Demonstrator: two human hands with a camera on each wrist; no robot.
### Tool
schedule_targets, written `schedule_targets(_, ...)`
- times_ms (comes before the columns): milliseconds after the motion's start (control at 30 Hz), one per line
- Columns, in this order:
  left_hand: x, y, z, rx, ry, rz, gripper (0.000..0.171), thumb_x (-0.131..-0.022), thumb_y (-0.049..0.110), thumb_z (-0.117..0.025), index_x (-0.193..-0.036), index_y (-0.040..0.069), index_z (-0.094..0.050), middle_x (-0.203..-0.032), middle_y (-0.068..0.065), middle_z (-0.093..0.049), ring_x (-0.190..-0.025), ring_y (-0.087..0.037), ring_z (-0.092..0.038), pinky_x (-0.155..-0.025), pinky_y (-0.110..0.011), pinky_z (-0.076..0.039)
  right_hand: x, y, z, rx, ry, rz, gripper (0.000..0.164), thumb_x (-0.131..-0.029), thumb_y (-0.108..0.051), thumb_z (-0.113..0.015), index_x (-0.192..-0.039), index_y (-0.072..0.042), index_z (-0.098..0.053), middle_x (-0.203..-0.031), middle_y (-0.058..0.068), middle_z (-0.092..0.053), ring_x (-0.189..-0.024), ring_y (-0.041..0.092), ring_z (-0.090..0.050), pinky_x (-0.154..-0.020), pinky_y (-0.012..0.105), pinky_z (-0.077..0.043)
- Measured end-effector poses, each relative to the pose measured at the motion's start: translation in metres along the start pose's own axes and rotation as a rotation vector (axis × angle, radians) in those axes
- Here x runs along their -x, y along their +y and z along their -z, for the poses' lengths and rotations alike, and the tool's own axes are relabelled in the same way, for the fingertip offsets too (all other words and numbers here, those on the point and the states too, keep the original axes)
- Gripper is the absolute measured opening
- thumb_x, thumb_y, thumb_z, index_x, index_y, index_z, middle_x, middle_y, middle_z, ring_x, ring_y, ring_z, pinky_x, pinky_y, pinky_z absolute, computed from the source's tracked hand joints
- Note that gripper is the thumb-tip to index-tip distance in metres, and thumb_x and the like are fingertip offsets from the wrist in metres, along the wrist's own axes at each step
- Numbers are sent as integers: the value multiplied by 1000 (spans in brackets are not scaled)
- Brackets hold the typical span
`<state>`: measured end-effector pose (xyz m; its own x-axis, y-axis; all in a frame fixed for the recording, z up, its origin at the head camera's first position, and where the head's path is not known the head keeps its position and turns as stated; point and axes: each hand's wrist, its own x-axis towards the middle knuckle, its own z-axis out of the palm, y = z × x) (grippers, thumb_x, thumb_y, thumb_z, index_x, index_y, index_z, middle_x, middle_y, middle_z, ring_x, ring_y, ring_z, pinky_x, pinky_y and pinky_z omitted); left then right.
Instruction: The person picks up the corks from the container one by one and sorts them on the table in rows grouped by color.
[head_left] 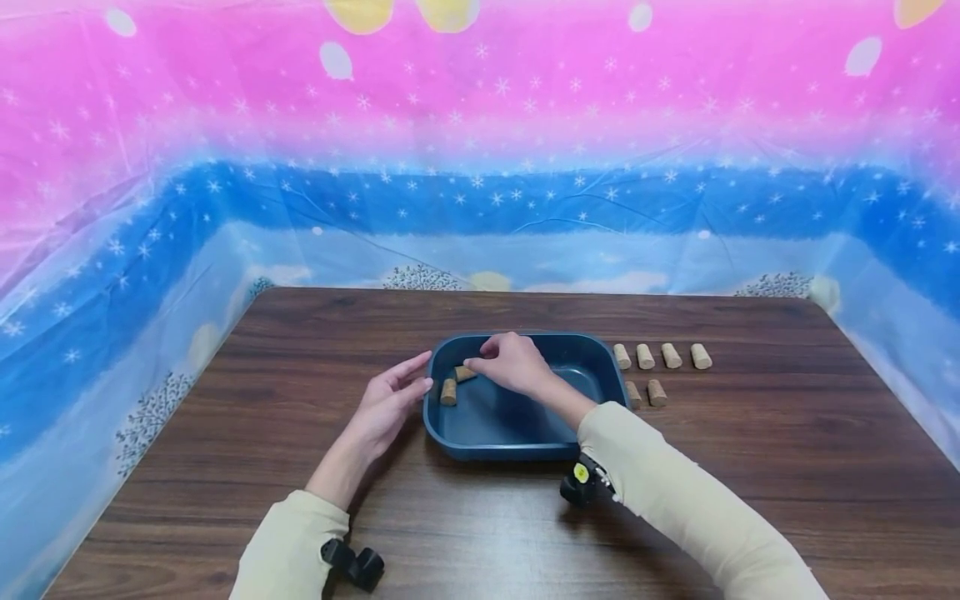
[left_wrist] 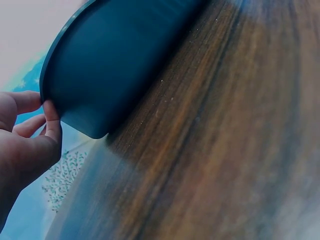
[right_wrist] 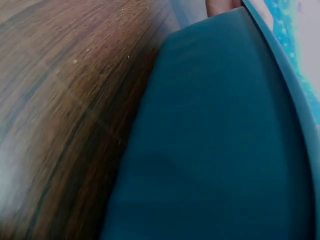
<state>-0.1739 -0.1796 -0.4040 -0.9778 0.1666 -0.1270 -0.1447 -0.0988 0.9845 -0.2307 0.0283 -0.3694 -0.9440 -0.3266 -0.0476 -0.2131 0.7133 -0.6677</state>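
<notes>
A dark blue rectangular pan (head_left: 517, 452) sits on the table. Two corks lie inside its left end: one upright-looking cork (head_left: 448, 392) and another cork (head_left: 465, 372) tilted behind it. My right hand (head_left: 513, 364) reaches into the pan over its front rim, thumb tip beside the rear cork, index finger apart from the thumb. No cork shows between them. My left hand (head_left: 386, 404) touches the pan's left rim with its fingertips. The left wrist view shows the left hand's thumb and fingers (left_wrist: 52, 117) against the pan's outer wall. In the right wrist view the pan's wall (right_wrist: 210, 130) hides the right hand.
To the right of the pan stand several corks in a back row, among them a cork (head_left: 701, 357) at its right end. A shorter front row holds a cork (head_left: 656, 392) and one partly behind the pan's rim. Patterned cloth (head_left: 480, 200) surrounds the wooden table (head_left: 465, 533).
</notes>
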Motion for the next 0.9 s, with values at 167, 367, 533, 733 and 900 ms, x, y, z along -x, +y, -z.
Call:
schedule_targets(167,0,0,0,-2,-9,-5,50,-100,7,-52,-147,4,-39,-145,-16,-40,-127,-29,-43,-108,-41,-32,-4,-7,-7,55,6,-28,39,-90,-37,-69,-109,-3,-71,-87,5,-69,-75,17,-63,-68,32,-53)
schedule_targets(367,0,1,-1,-4,-4,-6,49,-99,7,-53,-147,4,-39,-143,-17,-42,-126,-29,-45,-107,-41,-34,-6,-11,-15,122,24,-37,39,-87,-39,-71,-106,-5,-72,-82,3,-69,-67,14,-60,-64,32,-51)
schedule_targets(533,1,1,1,-9,-2,-6,50,-100,8,-52,-147,5,-39,-142,-18,-43,-125,-28,-45,-107,-40,-34,-8,-15,-22,163,38,-11,30,-88,-38,-71,-85,-7,-73,-63,0,-60,-55,15,-56,-51,28,-44)
schedule_targets(733,2,1,0,-47,14,-16,49,-99,8,-53,-147,6,-41,-138,-18,-45,-120,-26,-48,-104,-36,-38,-9,-18,-29,238,43,26,40,-90,-33,-69,-57,-13,-58,-48,-2,-45,-44,15,-48,-41,25,-32)
schedule_targets(900,1,1,-1,-55,16,-23,49,-99,7,-53,-146,4,-41,-138,-18,-45,-120,-27,-48,-106,-40,-36,-10,-17,-30,256,40,4,41,-90,-28,-68,-54,-12,-57,-47,-1,-46,-44,15,-50,-41,25,-34)
